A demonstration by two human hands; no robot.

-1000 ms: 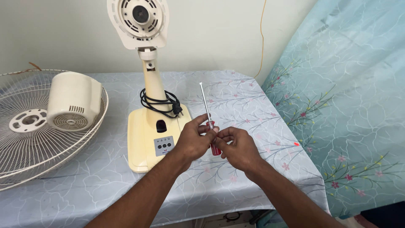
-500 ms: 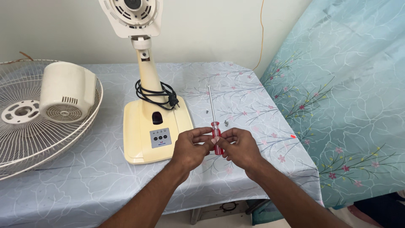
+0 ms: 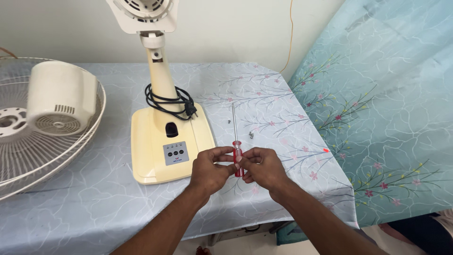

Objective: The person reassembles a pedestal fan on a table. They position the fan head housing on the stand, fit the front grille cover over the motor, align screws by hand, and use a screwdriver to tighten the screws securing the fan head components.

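Holding a slim red-handled screwdriver point(image 3: 237, 153) between both hands, I pinch its handle with my left hand point(image 3: 210, 169) and my right hand point(image 3: 263, 168), fingers curled shut on it, while its thin metal shaft points away over the tabletop point(image 3: 94, 208) with its pale floral cloth. Just left of my left hand, a small grey rectangular button panel point(image 3: 175, 153) sits on the cream plastic fan base point(image 3: 155, 141). Two small screws point(image 3: 250, 135) lie just beyond my right hand
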